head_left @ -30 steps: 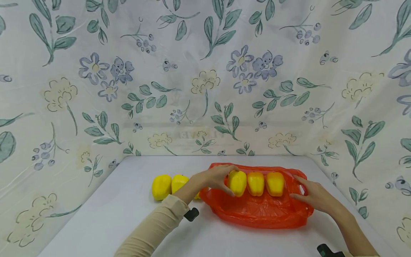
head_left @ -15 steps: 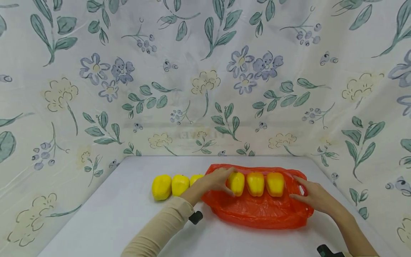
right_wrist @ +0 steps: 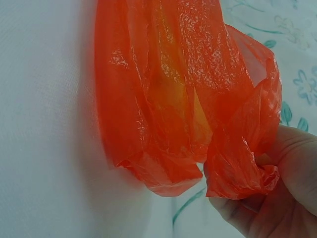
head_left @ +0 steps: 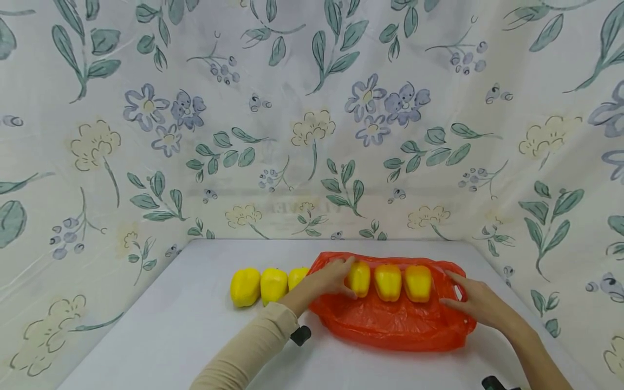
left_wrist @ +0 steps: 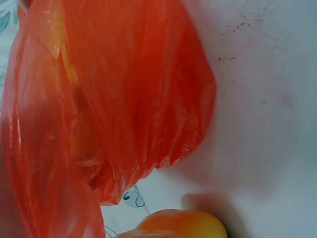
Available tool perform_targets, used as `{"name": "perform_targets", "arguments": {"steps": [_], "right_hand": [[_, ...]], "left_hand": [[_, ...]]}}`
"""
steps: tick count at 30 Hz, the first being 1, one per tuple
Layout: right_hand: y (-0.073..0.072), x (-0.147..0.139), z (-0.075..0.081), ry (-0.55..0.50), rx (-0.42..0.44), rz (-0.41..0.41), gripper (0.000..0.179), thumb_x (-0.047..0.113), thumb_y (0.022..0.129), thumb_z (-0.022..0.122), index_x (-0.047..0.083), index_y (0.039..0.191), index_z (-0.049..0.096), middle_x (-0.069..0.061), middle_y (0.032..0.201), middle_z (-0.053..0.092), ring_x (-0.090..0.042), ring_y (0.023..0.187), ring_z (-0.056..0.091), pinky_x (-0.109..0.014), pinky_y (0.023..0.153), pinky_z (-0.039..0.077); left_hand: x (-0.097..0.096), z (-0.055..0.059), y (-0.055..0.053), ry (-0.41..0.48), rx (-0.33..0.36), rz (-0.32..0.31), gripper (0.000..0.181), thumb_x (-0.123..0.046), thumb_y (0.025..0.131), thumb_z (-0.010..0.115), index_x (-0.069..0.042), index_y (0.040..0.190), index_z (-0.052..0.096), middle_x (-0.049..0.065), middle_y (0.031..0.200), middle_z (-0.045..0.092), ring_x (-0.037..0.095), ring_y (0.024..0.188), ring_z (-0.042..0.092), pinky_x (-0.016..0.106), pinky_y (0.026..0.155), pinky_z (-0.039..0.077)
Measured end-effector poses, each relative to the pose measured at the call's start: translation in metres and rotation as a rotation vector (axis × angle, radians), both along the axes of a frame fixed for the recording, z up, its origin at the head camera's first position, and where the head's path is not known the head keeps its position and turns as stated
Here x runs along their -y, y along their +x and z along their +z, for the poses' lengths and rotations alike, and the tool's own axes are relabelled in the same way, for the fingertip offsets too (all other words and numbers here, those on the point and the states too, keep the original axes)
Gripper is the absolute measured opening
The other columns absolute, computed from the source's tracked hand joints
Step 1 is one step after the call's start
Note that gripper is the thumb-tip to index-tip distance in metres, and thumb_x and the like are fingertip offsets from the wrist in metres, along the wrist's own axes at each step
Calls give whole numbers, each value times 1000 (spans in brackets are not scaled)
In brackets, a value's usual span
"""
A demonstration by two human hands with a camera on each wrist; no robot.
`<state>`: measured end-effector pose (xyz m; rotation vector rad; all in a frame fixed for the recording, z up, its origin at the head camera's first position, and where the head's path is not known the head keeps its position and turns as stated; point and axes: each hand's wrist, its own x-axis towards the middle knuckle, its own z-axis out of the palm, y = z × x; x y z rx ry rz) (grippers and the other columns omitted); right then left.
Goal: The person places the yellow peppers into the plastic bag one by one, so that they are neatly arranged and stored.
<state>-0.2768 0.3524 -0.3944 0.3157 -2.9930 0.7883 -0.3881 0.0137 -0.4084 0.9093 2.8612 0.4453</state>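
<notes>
A red plastic bag (head_left: 390, 330) lies spread with its mouth facing up, and three yellow bell peppers show in a row inside it. The leftmost bagged bell pepper (head_left: 359, 279) is held between the fingers and thumb of my left hand (head_left: 331, 279). Beside it are the middle bagged pepper (head_left: 388, 283) and the right bagged pepper (head_left: 417, 283). My right hand (head_left: 475, 300) pinches the bag at its right edge; in the right wrist view, its thumb and fingers grip the gathered film (right_wrist: 237, 173). In the left wrist view the bag film (left_wrist: 138, 74) hides the left fingers.
Outside the bag, three more yellow bell peppers stand in a row to the left: the outer one (head_left: 245, 287), the middle one (head_left: 273, 285) and the one nearest the bag (head_left: 297, 277), partly hidden by my left arm. The white table (head_left: 146, 336) meets a floral curtain (head_left: 273, 162) behind.
My left forearm has shifted to the right, uncovering more of the loose peppers. The left fingers and the pepper they hold have moved slightly left. The right hand keeps its place.
</notes>
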Motion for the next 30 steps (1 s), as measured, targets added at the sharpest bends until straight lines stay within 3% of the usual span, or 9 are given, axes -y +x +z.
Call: {"name": "perform_targets", "arguments": {"steps": [5,8,15,18,21,23,27,30], "right_hand": [[1,1,-1,-1,27,-14,84,37,84,76,-8,144,38,-29,124,60,-24,94,62,-38,74,61],[2,1,-3,-6,39,-12,84,35,83,76,-9,143,38,-27,119,63,-22,89,60,-36,71,62],[2,0,-2,-1,37,-10,84,36,83,76,-10,143,38,-25,116,64,-20,85,59,-33,68,61],[1,-1,0,5,13,-9,82,35,84,75,-10,142,39,-28,119,62,-21,88,61,-35,70,61],[1,0,1,6,2,-8,82,36,84,75,-10,142,40,-30,122,61,-23,90,62,-36,71,62],[0,0,1,5,8,-7,83,36,84,75,-10,142,40,-31,123,60,-25,93,62,-38,72,61],[0,2,-1,7,15,-5,83,37,84,75,-10,142,40,-30,123,60,-25,94,61,-38,73,61],[-1,2,-1,7,8,-6,83,36,83,76,-10,142,40,-29,121,61,-23,90,61,-37,71,62]], "left_hand": [[4,-1,7,-26,33,25,91,-43,79,78,-26,151,26,10,145,46,23,124,52,42,104,50],[13,6,20,-19,26,-11,91,-46,80,76,-27,153,25,8,149,45,22,127,52,43,106,49],[52,43,51,84,-66,-221,73,-45,88,69,-21,150,38,-4,149,50,19,135,48,40,107,47],[78,58,56,183,-94,-255,64,-40,89,70,-22,146,46,-3,142,56,20,128,53,39,103,51],[112,64,59,253,-141,-214,59,-36,88,73,-23,141,51,-2,138,59,21,126,56,40,100,53],[140,63,60,270,-183,-153,57,-36,87,74,-23,139,53,-2,137,59,21,126,56,43,101,52],[194,53,59,279,-228,-9,60,-36,82,78,-22,136,55,2,138,58,26,126,55,51,102,49],[228,43,53,283,-221,62,70,-35,78,82,-19,139,52,7,141,55,32,126,54,55,102,48]]}}
